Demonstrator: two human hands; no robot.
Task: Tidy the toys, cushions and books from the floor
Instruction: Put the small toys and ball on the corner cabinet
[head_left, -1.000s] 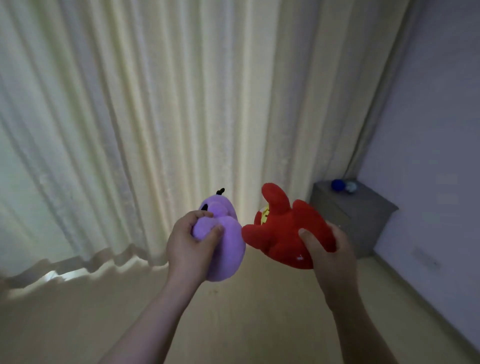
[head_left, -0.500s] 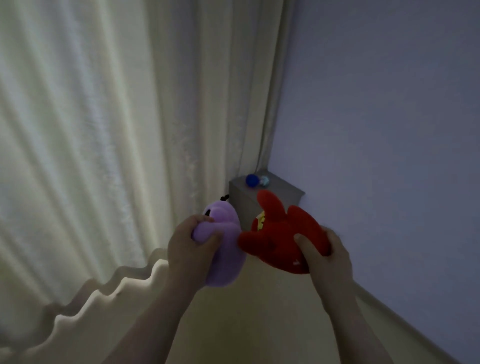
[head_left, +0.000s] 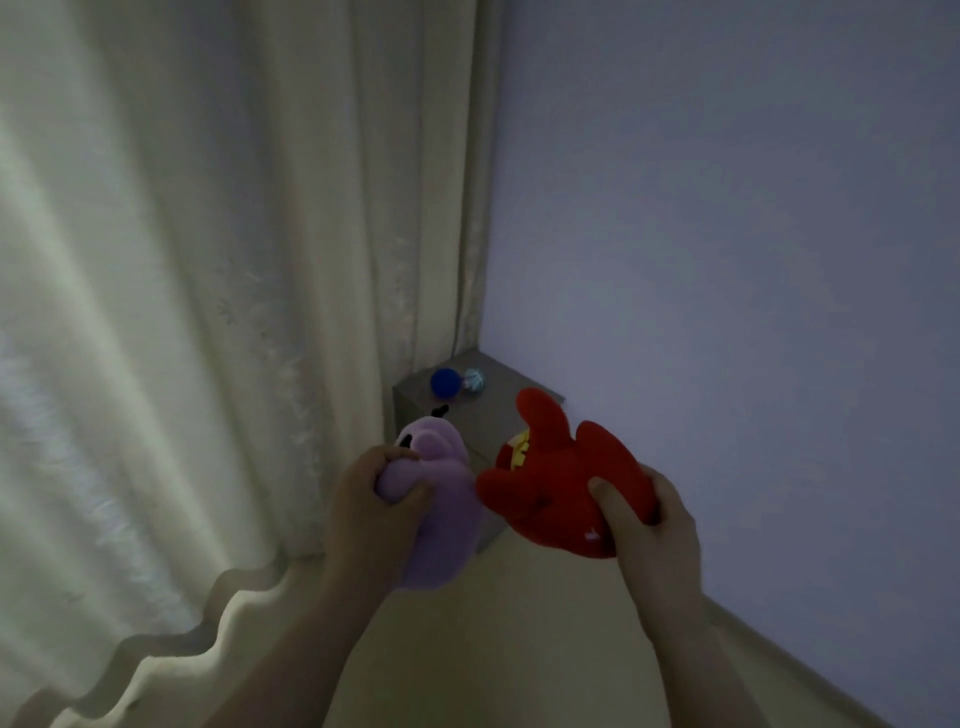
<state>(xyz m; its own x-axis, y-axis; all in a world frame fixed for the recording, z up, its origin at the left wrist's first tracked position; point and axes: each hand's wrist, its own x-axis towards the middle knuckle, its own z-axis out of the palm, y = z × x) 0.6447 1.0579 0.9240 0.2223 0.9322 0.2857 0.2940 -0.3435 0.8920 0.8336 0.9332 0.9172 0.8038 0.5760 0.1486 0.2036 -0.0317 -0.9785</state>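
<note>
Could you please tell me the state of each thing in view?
Purple plush toy: in the air, gripped by left hand.
Red plush toy: in the air, gripped by right hand.
Blue ball: resting on the grey cabinet.
Pale ball: on the cabinet, beside the blue ball.
Curtain: drawn closed.

— What is your left hand (head_left: 374, 501) holding?
— A soft purple plush toy (head_left: 444, 499); your right hand (head_left: 652, 525) grips a red plush toy (head_left: 558, 483) just beside it.
— And beyond your hands?
— A grey box cabinet (head_left: 501, 415) with a small blue ball (head_left: 444, 383) on top.
</note>
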